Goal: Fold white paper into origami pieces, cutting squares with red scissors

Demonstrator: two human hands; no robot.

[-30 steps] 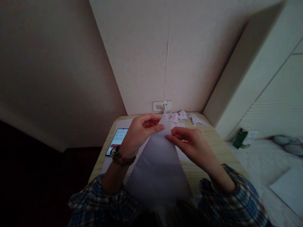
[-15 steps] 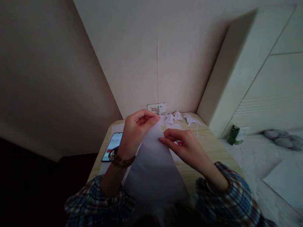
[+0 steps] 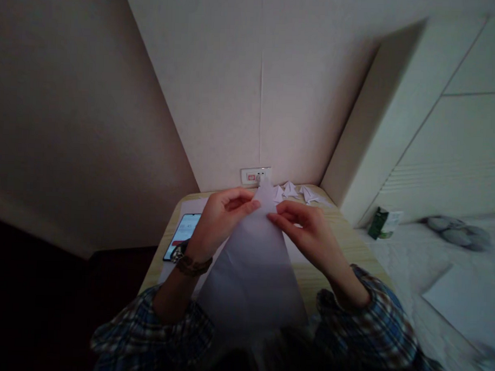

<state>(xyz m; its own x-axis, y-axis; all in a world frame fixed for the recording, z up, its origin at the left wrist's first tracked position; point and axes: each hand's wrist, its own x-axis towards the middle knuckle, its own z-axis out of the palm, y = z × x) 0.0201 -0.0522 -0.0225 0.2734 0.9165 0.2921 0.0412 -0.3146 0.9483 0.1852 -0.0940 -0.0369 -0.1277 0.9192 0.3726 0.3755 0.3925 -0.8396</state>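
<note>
A white sheet of paper (image 3: pixel 257 261) is held up in front of me, narrowing to a point at its far end and widening toward my body. My left hand (image 3: pixel 228 212) pinches its left edge a little below the tip, thumb on top. On the opposite edge, my right hand (image 3: pixel 301 222) grips the paper between thumb and fingers. The paper's near end fades into shadow. Beyond it, several folded white paper pieces (image 3: pixel 288 189) lie along the back of the table.
The light wood table (image 3: pixel 350 254) stands against a wall with a socket (image 3: pixel 254 176). A lit phone (image 3: pixel 183 232) lies by my left wrist. To the right, a bed (image 3: pixel 407 261) bears a green and white box (image 3: pixel 378 222), a grey item (image 3: pixel 457 232) and white sheets (image 3: pixel 466 301).
My left hand has slid down from the paper's tip, which now shows above both hands. The right hand has risen slightly along its edge. The view has shifted a little.
</note>
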